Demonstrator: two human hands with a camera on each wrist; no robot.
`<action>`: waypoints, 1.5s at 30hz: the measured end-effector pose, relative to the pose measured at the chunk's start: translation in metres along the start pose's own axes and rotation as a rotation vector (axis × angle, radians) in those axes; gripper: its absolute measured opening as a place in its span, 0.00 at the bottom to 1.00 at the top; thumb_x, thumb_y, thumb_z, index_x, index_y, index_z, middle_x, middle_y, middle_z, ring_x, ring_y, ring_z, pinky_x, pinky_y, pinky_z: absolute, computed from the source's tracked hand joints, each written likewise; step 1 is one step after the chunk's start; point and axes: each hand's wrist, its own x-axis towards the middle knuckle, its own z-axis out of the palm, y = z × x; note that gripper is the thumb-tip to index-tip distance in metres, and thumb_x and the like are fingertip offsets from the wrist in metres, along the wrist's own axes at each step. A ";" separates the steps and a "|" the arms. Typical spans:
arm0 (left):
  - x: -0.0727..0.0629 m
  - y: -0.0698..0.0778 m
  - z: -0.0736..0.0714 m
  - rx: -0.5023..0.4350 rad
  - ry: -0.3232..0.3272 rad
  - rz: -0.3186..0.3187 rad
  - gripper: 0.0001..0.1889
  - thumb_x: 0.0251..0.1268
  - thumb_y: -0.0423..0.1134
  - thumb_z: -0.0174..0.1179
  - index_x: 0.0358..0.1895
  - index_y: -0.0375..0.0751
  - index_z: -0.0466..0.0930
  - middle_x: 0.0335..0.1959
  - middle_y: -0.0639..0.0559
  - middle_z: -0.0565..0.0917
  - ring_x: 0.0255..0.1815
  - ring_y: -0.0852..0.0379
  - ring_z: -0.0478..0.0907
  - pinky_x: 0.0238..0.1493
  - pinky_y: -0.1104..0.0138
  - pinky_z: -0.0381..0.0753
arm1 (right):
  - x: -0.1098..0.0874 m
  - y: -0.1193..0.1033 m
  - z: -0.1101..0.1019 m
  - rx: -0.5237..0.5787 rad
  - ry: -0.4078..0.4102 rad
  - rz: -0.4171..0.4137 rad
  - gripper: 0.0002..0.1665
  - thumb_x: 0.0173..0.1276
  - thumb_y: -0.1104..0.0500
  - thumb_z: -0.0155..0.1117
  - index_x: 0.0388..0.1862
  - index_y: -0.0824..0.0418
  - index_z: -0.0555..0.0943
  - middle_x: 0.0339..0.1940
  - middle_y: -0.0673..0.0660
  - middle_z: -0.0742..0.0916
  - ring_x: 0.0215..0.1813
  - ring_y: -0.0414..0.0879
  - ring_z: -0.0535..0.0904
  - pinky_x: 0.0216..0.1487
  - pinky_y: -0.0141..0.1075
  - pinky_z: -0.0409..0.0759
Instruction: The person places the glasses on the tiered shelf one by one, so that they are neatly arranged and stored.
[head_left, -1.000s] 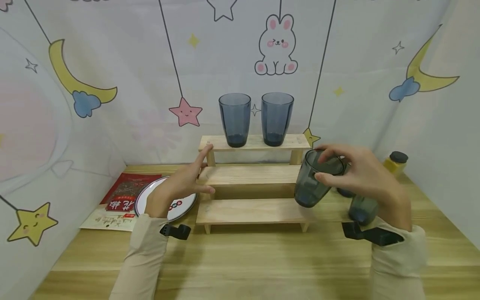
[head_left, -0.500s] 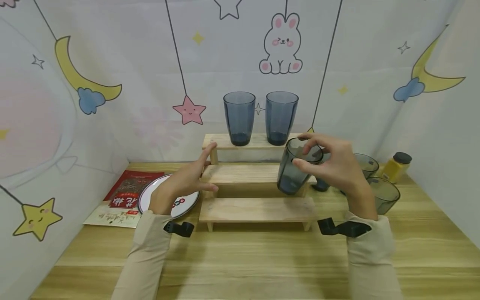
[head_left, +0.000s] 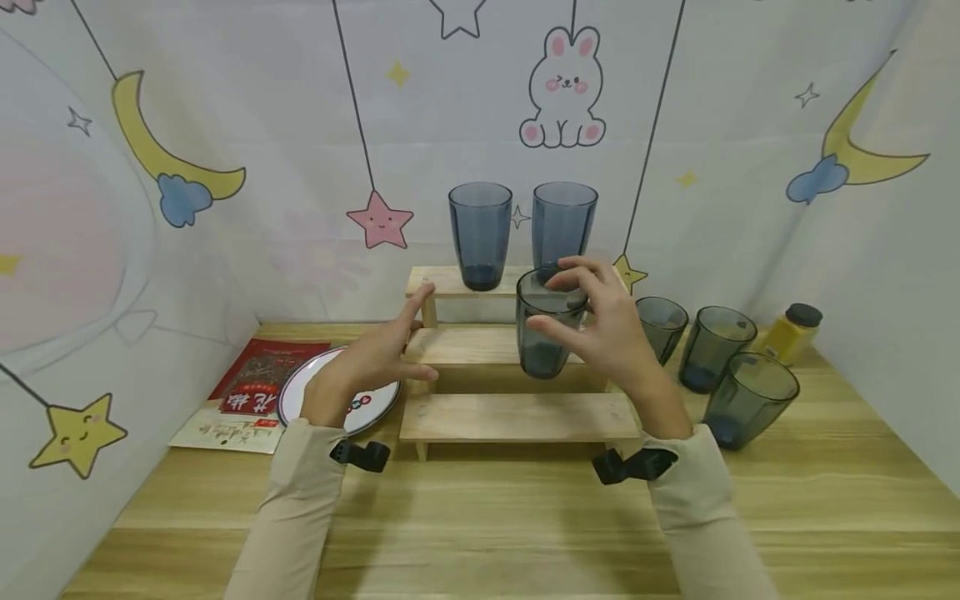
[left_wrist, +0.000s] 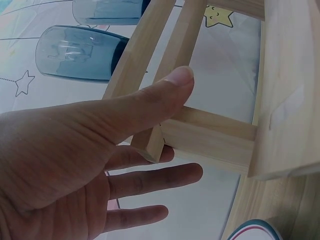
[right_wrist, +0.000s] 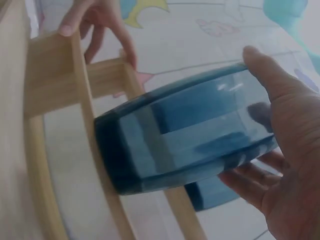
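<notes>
A wooden three-tier stand bears two blue-grey glass tumblers, a left one and a right one, upright on its top tier. My right hand holds another tumbler near the rim, thumb in front and fingers on the far side. That tumbler leans slightly in front of the middle tier; whether its base touches wood I cannot tell. Beside the stand's left end is my left hand, fingers extended. Its thumb lies against the stand's wooden frame, other fingers behind, in the left wrist view.
Three more tumblers stand right of the stand, the nearest one at the front. Behind them sits a yellow jar with a black lid. Left lie a white plate and a red packet. A patterned cloth backs the table.
My right hand has carried the tumbler leftward and slightly up from the stand's right end to the middle tier, and the tumbler is more upright. The left hand stays at the stand.
</notes>
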 end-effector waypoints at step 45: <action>0.001 0.001 0.001 -0.005 -0.007 -0.013 0.62 0.56 0.47 0.74 0.81 0.59 0.30 0.71 0.27 0.66 0.68 0.31 0.68 0.61 0.41 0.70 | -0.003 0.006 0.062 -0.027 -0.197 0.328 0.45 0.62 0.43 0.74 0.74 0.57 0.69 0.58 0.61 0.86 0.56 0.57 0.82 0.54 0.51 0.79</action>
